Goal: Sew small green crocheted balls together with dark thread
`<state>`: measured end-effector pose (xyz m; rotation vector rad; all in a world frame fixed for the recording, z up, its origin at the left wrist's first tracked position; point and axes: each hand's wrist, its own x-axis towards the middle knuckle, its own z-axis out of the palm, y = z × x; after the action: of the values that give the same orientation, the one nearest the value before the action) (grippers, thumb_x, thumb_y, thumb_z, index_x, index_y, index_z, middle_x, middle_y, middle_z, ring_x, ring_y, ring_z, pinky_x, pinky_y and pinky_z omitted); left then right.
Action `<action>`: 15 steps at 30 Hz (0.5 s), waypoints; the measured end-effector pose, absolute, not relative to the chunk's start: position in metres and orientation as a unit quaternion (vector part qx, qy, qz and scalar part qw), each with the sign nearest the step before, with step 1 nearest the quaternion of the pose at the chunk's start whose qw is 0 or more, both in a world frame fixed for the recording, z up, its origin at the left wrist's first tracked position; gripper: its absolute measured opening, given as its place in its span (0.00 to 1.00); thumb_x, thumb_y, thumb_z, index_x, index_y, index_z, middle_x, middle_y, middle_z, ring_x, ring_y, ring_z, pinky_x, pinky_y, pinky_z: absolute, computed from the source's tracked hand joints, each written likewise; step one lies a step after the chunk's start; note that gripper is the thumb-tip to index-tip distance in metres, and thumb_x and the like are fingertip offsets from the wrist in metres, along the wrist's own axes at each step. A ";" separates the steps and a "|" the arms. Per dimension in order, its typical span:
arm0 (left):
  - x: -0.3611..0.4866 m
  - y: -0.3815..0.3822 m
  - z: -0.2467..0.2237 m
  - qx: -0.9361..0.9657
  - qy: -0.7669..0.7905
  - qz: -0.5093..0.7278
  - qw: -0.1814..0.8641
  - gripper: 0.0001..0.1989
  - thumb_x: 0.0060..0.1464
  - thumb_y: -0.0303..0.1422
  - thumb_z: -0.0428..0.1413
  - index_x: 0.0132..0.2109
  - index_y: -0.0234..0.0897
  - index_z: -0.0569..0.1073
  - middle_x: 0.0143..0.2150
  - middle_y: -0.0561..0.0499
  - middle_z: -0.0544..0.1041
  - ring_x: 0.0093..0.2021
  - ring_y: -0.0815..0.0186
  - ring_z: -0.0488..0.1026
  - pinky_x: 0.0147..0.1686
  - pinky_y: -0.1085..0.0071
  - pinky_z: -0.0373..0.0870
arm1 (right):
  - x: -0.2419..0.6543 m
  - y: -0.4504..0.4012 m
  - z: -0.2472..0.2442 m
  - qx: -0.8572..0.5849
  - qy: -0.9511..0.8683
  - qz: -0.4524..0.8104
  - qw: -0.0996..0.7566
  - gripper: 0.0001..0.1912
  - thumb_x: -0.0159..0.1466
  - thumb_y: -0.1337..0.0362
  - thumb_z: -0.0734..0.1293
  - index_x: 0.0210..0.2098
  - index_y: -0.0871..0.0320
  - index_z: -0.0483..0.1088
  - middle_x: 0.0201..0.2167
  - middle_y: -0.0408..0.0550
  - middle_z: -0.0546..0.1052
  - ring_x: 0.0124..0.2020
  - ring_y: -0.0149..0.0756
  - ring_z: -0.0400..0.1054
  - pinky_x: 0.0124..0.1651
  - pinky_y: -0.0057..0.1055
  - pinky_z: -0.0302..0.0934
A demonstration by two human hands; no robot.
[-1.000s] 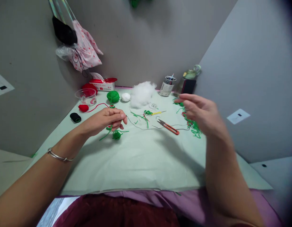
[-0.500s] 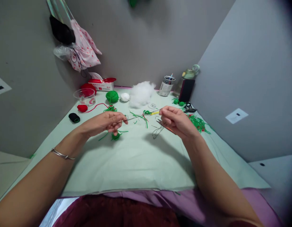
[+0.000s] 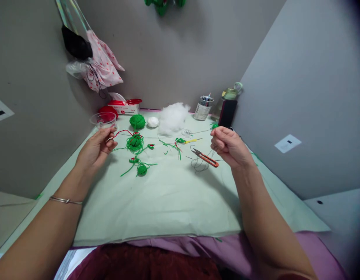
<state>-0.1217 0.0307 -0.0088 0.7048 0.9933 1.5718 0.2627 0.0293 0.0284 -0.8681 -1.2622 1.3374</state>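
A thin dark thread [image 3: 201, 132] runs across the table between my two hands. My left hand [image 3: 95, 149] pinches its left end beside the clear plastic cup [image 3: 103, 118]. The fingers of my right hand [image 3: 230, 147] are closed on its other end. Below and left of my right hand lie orange thread snips [image 3: 207, 158] and a loose tangle of grey thread [image 3: 199, 168]. Small green crochet pieces, among them a round one [image 3: 141, 169] with yarn tails, lie between the hands. The spool and small red ball are hidden behind my left hand.
At the back are a green yarn ball [image 3: 137, 121], a white ball [image 3: 152, 122], white stuffing [image 3: 174, 118], a tin of pens [image 3: 203, 108], a bottle [image 3: 230, 93] and a dark phone [image 3: 228, 113]. A yellow-handled crochet hook [image 3: 191, 141] lies among green yarn scraps.
My hands have moved apart, the left one farther left and the right one slightly right, drawing out the thread. The green pieces and the snips now show more fully.
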 end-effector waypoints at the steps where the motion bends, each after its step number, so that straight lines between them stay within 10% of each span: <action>1: -0.122 0.032 -0.010 0.274 0.413 0.671 0.551 0.06 0.61 0.23 0.54 0.36 0.32 0.76 0.27 0.56 0.75 0.20 0.80 0.63 0.31 0.81 0.73 | 0.263 0.030 0.028 -0.365 -0.528 0.560 0.524 0.16 0.56 0.54 0.77 0.31 0.59 0.71 0.15 0.33 0.57 0.15 0.20 0.40 0.18 0.22 0.43; 15: -0.135 0.035 -0.003 0.145 0.373 0.739 0.542 0.13 0.66 0.22 0.47 0.32 0.33 0.69 0.24 0.55 0.74 0.25 0.78 0.68 0.29 0.84 0.70 | 0.271 0.030 0.032 -0.359 -0.525 0.553 0.538 0.15 0.57 0.55 0.76 0.31 0.58 0.71 0.14 0.32 0.54 0.15 0.21 0.37 0.18 0.22 0.42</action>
<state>-0.1355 0.0354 -0.0026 0.3446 0.8857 1.7551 0.2705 0.0304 0.0320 -0.8538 -1.2487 1.3158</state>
